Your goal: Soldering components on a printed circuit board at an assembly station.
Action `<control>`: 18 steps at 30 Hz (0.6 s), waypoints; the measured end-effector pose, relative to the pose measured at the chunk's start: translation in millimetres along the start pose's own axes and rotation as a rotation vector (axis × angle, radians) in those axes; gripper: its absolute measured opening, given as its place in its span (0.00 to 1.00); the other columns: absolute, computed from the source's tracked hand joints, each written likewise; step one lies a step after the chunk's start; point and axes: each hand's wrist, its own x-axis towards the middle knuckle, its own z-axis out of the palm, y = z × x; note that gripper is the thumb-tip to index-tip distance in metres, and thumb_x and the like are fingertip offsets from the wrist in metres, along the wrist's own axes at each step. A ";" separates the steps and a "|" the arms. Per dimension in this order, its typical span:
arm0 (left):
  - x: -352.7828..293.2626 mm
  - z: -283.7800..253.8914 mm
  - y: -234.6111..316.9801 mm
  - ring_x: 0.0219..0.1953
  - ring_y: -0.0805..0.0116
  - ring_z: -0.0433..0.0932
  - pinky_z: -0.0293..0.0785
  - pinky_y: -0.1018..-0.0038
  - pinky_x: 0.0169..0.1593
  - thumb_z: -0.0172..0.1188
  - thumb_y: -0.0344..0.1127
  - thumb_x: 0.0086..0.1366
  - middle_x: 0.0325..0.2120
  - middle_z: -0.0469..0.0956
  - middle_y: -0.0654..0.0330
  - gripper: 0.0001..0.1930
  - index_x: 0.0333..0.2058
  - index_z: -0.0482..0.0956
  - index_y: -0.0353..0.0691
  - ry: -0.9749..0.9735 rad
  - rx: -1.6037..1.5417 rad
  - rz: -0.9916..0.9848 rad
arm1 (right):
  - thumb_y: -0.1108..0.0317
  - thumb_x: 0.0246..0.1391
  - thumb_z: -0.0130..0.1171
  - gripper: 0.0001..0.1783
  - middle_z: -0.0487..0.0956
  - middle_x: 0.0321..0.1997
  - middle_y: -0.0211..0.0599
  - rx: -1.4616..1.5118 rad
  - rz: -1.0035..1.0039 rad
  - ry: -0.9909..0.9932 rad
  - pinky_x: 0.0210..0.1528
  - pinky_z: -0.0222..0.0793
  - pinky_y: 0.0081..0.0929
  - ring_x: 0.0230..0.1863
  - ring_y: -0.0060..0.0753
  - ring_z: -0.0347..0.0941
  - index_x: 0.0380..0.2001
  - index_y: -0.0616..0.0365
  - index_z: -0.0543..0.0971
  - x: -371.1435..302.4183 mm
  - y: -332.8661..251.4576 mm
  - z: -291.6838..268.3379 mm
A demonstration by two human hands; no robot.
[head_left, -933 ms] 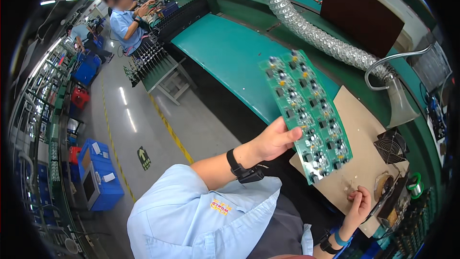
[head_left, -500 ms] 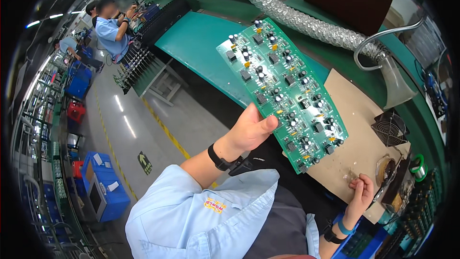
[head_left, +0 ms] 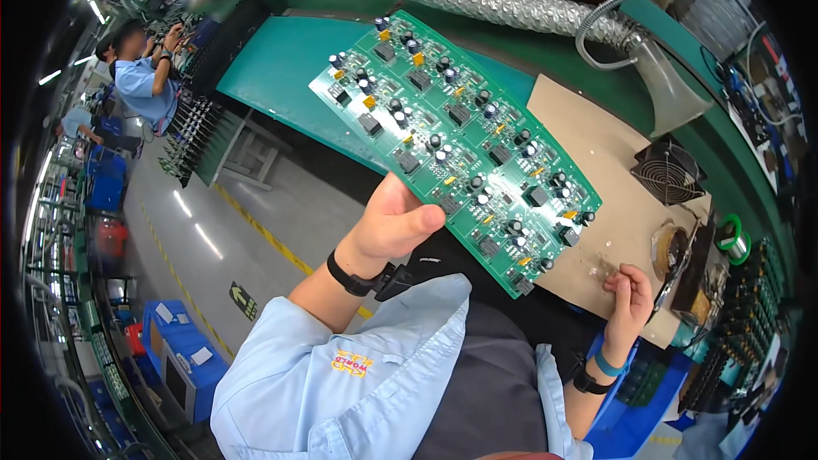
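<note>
A large green circuit board [head_left: 477, 149], a panel of repeated sections with black capacitors, dark blocks and yellow parts, is held up at a tilt over the bench. My left hand [head_left: 396, 221] is closed on its near left edge, thumb on the component side and the other fingers hidden beneath. My right hand [head_left: 629, 294] is loosely curled above the near edge of a cardboard sheet [head_left: 567, 123], its fingers slightly apart with nothing visible in them. It does not touch the board.
A small fan [head_left: 669, 172], a tape roll [head_left: 669, 245] and a green solder spool [head_left: 733, 238] lie to the right. A silver duct [head_left: 494, 13] ends in a clear hood [head_left: 669, 89]. More boards [head_left: 750, 307] stand at far right. Co-workers [head_left: 145, 77] are at far left.
The view has turned, so the whole scene sits further left. My left hand still holds the circuit board, now tilted a little more to the left. My right hand stays near the cardboard.
</note>
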 end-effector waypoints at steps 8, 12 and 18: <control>-5.1 -0.9 -6.0 0.61 0.61 0.67 0.63 0.62 0.63 0.66 0.34 0.60 0.59 0.67 0.55 0.37 0.64 0.56 0.35 0.017 0.041 -0.059 | 0.75 0.62 0.53 0.10 0.77 0.36 0.35 -0.035 -0.049 0.005 0.41 0.71 0.21 0.38 0.25 0.74 0.45 0.66 0.75 -5.2 -13.1 5.8; -12.6 -1.3 -12.9 0.60 0.61 0.67 0.63 0.62 0.63 0.69 0.34 0.58 0.59 0.67 0.55 0.40 0.64 0.56 0.34 0.098 0.118 -0.089 | 0.69 0.63 0.52 0.12 0.78 0.32 0.37 -0.013 -0.316 -0.104 0.35 0.70 0.24 0.31 0.27 0.74 0.47 0.62 0.74 -27.2 -55.4 12.6; -17.9 -2.8 -21.4 0.55 0.56 0.73 0.71 0.57 0.57 0.69 0.40 0.57 0.55 0.72 0.52 0.38 0.61 0.60 0.31 0.115 0.286 0.027 | 0.60 0.61 0.57 0.31 0.82 0.29 0.35 -0.087 -0.850 -0.404 0.29 0.71 0.27 0.23 0.32 0.77 0.65 0.30 0.60 -45.0 -126.2 31.9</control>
